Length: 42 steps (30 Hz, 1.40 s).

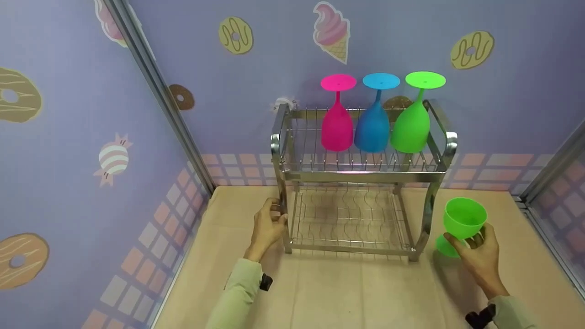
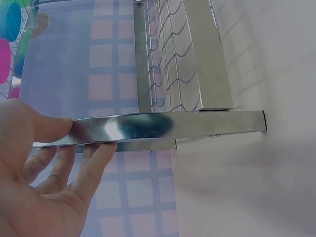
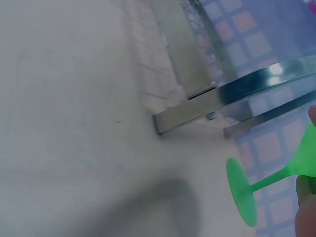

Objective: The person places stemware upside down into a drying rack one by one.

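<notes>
On the right, my right hand (image 1: 482, 258) grips a bright green goblet (image 1: 465, 217) around the lower bowl, its mouth facing up. Its round foot (image 3: 242, 192) and thin stem show in the right wrist view, where only some fingertips appear at the edge. My left hand (image 1: 267, 230) holds the left front leg of a two-tier metal dish rack (image 1: 365, 176), thumb on one side and fingers on the other; the left wrist view shows this leg (image 2: 148, 126) closely. Upside down on the upper tier stand a pink goblet (image 1: 337, 128), a blue goblet (image 1: 373, 128) and another green goblet (image 1: 411, 128).
The rack's lower tier (image 1: 347, 219) has wavy wires. Beneath it is a table with a pale cover (image 1: 329, 292). Patterned walls (image 1: 256, 91) stand behind and at the left, with a metal corner post (image 1: 160, 91). Another wall rises at the right.
</notes>
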Motion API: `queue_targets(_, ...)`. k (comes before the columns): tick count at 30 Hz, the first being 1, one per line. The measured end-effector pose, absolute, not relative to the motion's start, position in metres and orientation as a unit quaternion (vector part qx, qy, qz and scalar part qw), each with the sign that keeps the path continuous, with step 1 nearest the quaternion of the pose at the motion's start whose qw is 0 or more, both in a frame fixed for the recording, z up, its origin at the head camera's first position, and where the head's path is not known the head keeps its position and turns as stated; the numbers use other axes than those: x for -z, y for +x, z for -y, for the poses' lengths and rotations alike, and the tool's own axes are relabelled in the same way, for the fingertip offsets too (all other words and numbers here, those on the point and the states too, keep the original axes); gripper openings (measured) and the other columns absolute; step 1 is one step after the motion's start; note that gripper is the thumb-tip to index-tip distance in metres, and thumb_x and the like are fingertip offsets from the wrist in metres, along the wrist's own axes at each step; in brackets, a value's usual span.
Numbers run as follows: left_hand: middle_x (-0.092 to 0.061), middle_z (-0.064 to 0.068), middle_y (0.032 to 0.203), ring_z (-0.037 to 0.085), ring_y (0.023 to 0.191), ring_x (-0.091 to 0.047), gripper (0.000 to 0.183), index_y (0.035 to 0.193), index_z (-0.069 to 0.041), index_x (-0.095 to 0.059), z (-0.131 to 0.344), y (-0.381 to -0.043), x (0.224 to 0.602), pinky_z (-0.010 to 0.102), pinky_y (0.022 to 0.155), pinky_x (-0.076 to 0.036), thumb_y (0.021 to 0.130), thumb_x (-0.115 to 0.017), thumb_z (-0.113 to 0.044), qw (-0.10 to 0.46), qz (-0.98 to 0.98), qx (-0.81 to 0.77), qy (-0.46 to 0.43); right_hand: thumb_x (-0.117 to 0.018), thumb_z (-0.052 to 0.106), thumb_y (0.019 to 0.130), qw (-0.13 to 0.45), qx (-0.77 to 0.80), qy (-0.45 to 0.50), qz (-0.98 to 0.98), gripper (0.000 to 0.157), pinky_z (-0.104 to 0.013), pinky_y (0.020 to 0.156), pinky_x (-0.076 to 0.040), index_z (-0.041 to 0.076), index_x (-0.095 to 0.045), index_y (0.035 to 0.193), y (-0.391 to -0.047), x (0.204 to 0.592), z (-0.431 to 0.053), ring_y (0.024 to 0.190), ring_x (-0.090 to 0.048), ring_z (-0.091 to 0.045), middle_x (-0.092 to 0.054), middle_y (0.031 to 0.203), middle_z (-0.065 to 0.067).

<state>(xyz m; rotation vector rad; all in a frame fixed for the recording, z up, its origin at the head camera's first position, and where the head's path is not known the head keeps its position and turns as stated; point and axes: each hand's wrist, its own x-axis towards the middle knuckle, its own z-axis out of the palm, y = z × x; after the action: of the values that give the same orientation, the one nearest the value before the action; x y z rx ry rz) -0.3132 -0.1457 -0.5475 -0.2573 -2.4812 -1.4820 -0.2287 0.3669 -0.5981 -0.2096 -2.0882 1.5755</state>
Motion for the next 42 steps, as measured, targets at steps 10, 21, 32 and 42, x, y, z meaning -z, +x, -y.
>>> queue_targets(10, -0.069, 0.021, 0.122, 0.037, 0.107, -0.07, 0.034, 0.126, 0.002, -0.066, 0.142, -0.298, 0.531, 0.047, 0.093, -0.065, 0.094, -0.075, 0.002, 0.192, 0.822, 0.528, -0.089, -0.082, -0.024, 0.076, 0.306, -0.561, -0.011, 0.769, 0.094, -0.007, 0.101, -0.049, 0.0, -0.039, 0.157, -0.21, 0.557, -0.358, 0.123, -0.06, -0.002, -0.056, 0.139, 0.004)
queue_targets(21, -0.066, 0.012, 0.138, 0.031, 0.12, -0.068, 0.047, 0.14, -0.01, -0.06, 0.109, -0.261, 0.494, 0.049, 0.102, -0.062, 0.097, -0.079, -0.018, 0.101, 0.8, 0.548, -0.224, -0.091, -0.028, 0.052, 0.385, -0.45, 0.16, 0.79, 0.103, -0.008, 0.102, -0.05, -0.011, -0.054, 0.147, -0.196, 0.529, -0.332, 0.125, -0.061, -0.001, -0.064, 0.139, -0.007)
queue_targets(32, -0.058, 0.004, 0.153, 0.026, 0.135, -0.063, 0.074, 0.156, -0.016, -0.05, 0.073, -0.235, 0.472, 0.041, 0.11, -0.058, 0.093, -0.082, -0.039, 0.047, 0.804, 0.509, -0.304, -0.097, -0.025, 0.045, 0.414, -0.253, 0.24, 0.841, 0.106, -0.01, 0.112, -0.041, 0.001, -0.065, 0.143, -0.184, 0.502, -0.284, 0.119, -0.062, -0.025, -0.065, 0.137, -0.025)
queue_targets(42, -0.054, 0.006, 0.156, 0.025, 0.137, -0.061, 0.082, 0.158, -0.017, -0.046, 0.05, -0.23, 0.471, 0.036, 0.111, -0.056, 0.09, -0.087, -0.036, 0.014, 0.79, 0.505, -0.348, -0.096, -0.024, 0.042, 0.432, -0.195, 0.263, 0.84, 0.102, -0.047, 0.091, -0.05, 0.004, -0.07, 0.137, -0.183, 0.494, -0.249, 0.109, -0.064, -0.042, -0.07, 0.13, -0.02)
